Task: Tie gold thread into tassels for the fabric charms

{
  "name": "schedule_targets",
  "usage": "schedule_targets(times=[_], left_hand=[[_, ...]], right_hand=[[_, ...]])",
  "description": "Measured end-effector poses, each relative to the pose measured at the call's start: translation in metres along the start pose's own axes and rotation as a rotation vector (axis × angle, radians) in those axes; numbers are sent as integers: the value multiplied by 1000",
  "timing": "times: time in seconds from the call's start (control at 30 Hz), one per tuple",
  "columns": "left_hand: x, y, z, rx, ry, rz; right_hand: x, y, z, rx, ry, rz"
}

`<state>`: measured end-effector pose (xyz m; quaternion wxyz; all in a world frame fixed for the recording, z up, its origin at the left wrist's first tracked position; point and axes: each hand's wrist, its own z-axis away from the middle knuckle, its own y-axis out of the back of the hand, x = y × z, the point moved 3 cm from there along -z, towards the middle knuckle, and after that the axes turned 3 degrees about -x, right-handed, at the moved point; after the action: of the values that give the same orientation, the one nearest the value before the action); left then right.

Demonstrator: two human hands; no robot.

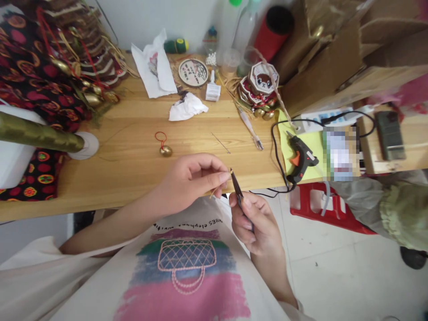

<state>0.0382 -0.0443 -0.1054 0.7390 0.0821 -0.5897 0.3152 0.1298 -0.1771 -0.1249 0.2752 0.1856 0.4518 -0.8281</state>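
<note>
My left hand (200, 180) is closed in a pinch on a thin yellowish cord (213, 192), whose short end hangs below the fingers. In my right hand (256, 218), wrapped fingers hold dark thread snips (238, 191), pointing up and away from me. The tips of the snips meet the cord right beside my left fingertips; whether the blades are parted is too small to tell. Beyond my left hand, a gold bell (165, 151) with a red string loop lies on the wooden table (133, 174). A needle-like thin rod (220, 142) lies just past my fingers.
At right, a black glue gun (301, 156) rests on yellow paper, its cable curling nearby. A pen (250, 129), crumpled tissue (187, 107), small white bottle (213, 89) and round wooden plaque (193, 72) lie farther back. Cardboard boxes (321, 58) stand back right; a ribbon roll (40, 136) is left.
</note>
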Motion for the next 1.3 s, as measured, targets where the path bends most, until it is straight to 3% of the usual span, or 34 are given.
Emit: schedule_targets(times=[0.2, 0.43, 0.67, 0.93, 1.3], left_hand=[[-1, 1, -1, -10, -7, -10], [7, 7, -1, 18, 78, -90], [11, 13, -4, -154, 162, -137], [11, 18, -2, -257, 302, -209], [13, 17, -3, -284, 395, -264]], right_hand=[[-2, 2, 1, -3, -16, -3], [-3, 6, 2, -53, 8, 18], [-6, 6, 3, -123, -39, 32], [-8, 9, 8, -224, -116, 33], [-11, 13, 9, -192, -166, 93]])
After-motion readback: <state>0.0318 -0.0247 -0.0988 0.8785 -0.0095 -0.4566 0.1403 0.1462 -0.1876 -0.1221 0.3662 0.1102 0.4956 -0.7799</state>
